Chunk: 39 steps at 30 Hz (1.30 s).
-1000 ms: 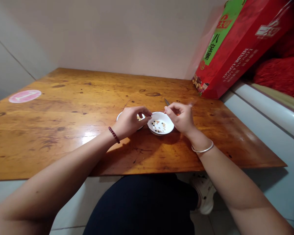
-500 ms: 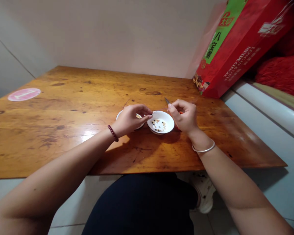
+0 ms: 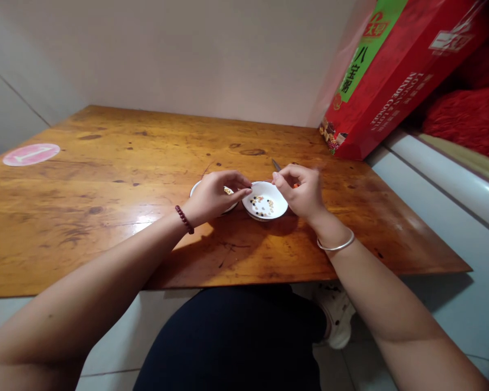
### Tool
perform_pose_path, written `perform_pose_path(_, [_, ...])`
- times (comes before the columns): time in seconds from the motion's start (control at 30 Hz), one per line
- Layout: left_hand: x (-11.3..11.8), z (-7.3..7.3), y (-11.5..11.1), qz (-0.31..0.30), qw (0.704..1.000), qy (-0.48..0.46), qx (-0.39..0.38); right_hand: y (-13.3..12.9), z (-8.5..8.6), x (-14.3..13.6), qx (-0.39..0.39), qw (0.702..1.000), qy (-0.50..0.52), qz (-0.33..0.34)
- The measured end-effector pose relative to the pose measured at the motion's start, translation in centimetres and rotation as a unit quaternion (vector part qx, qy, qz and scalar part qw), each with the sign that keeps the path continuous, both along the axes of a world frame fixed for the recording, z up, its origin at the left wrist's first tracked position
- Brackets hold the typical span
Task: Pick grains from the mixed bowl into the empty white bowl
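My left hand [image 3: 224, 193], with a dark red bead bracelet on its wrist, reaches over the left bowl [image 3: 194, 188]. Its thumb and fingertips meet in a pinch at the right bowl's edge; a tiny dark bit shows there, too small to name. That white bowl [image 3: 279, 205] holds several small black, orange and pale pieces. Pale yellowish bits [image 3: 228, 190] show in the left bowl, mostly hidden by my hand. My right hand [image 3: 301, 190], thumb pressed to finger, is at the right bowl's right rim; what it pinches, if anything, cannot be made out.
A pointed grey blade-like thing [image 3: 275, 165] pokes out behind my right hand, with something orange-red [image 3: 296, 185] beside it. A tall red carton [image 3: 391, 81] stands at the table's back right corner. A pink round sticker [image 3: 31, 155] marks the wooden table [image 3: 118, 146].
My right hand has shifted slightly left, closer over the right bowl's rim. My left hand keeps its pinch in nearly the same place. The view has shifted a little.
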<state>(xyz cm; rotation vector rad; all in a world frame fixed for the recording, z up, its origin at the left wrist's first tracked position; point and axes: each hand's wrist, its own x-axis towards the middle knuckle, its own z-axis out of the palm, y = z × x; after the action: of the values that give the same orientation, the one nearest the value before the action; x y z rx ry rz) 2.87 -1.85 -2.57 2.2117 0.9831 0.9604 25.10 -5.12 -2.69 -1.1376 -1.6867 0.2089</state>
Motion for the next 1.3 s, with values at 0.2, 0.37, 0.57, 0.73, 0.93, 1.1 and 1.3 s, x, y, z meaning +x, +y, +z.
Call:
perform_pose_path(0.2, [0.0, 0.0, 0.0, 0.003, 1.0, 0.005, 0.004, 0.1, -0.1, 0.0, -0.008, 1.0, -0.005, 0.019])
perform_pose_path(0.37, [0.1, 0.2, -0.2, -0.008, 1.0, 0.011, 0.012, 0.1, -0.2, -0.2, -0.065, 0.996, -0.026, 0.047])
perform_pose_path(0.57, [0.1, 0.2, -0.3, -0.013, 1.0, 0.012, 0.014, 0.1, -0.5, -0.2, -0.127, 0.987, -0.032, 0.095])
perform_pose_path(0.73, [0.3, 0.0, -0.4, -0.019, 1.0, -0.007, 0.004, -0.1, -0.6, -0.6, -0.181, 0.974, -0.013, 0.135])
perform_pose_path(0.93, [0.3, -0.2, -0.5, -0.014, 0.999, -0.026, -0.017, 0.3, -0.7, -0.6, -0.213, 0.962, 0.009, 0.17])
perform_pose_path(1.1, [0.1, 0.3, -0.3, 0.053, 0.995, -0.081, -0.036, 0.8, -0.8, 0.1, -0.234, 0.962, 0.004, 0.14])
perform_pose_path(1.3, [0.1, 0.8, 0.0, 0.127, 0.984, -0.115, -0.049, 1.1, 0.1, 1.4, -0.268, 0.956, -0.042, 0.109])
